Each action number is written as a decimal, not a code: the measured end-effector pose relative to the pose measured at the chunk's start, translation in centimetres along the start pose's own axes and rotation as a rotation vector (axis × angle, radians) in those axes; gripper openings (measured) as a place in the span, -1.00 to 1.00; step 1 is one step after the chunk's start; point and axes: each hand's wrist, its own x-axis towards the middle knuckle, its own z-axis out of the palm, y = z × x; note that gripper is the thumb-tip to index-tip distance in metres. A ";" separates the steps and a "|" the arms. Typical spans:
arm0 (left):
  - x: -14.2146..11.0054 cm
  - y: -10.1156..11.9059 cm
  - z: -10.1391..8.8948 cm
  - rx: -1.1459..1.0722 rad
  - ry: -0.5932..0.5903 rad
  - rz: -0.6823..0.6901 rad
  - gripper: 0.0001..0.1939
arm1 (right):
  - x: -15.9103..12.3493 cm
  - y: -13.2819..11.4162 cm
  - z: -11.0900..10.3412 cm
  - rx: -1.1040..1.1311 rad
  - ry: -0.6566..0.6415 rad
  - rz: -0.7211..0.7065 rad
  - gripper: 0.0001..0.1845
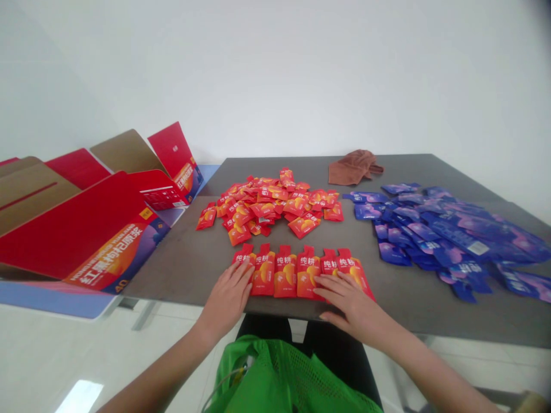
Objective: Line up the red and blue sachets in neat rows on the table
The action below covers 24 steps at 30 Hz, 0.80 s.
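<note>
Several red-orange drink pouches (284, 274) lie side by side in a row along the table's front edge, spouts pointing away from me. Flat over the leftmost pouch rests my left hand (230, 287), its fingers stretched out. My right hand (346, 298) lies with spread fingers across the pouches at the row's right end, covering part of them. Neither hand has a grip on anything. Beyond the row is a loose heap of the same red pouches (269, 201), lying at mixed angles.
Blue-purple pouches (413, 223) are piled on the right of the grey table (172, 269). A crumpled brown cloth (353, 167) lies at the back. At left, open red cartons (99, 223) stand on a blue-topped surface (64, 298). A white wall closes off the far side.
</note>
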 end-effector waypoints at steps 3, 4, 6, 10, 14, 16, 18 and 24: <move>0.6 0.0 -0.4 -0.033 0.015 -0.024 -0.54 | -0.1 -0.3 0.3 -0.032 -0.008 0.007 -0.54; 1.0 -0.3 -0.8 -0.056 0.031 -0.059 -0.54 | -0.1 -0.3 0.4 -0.042 0.000 0.012 -0.54; 2.2 -1.5 -1.6 -0.127 0.087 -0.194 -0.54 | -0.3 -0.4 0.3 -0.060 0.029 0.021 -0.56; 6.2 -5.2 -1.8 -0.331 0.157 -0.621 -0.38 | -0.3 -0.2 0.1 -0.086 0.109 0.042 -0.58; 10.2 -7.2 -0.1 -0.500 0.165 -0.846 -0.10 | 0.0 -0.3 0.2 -0.075 0.152 0.053 -0.60; 11.5 -7.3 0.6 -0.617 0.187 -0.910 -0.14 | 0.1 -0.4 0.1 -0.063 0.162 0.054 -0.60; 12.2 -7.1 0.9 -0.731 0.200 -0.935 -0.25 | 0.0 -0.5 -0.1 -0.056 0.169 0.055 -0.60; 10.1 -8.8 -1.3 -0.918 0.204 -0.903 -0.53 | -1.3 0.3 -0.8 -0.066 0.190 0.103 -0.65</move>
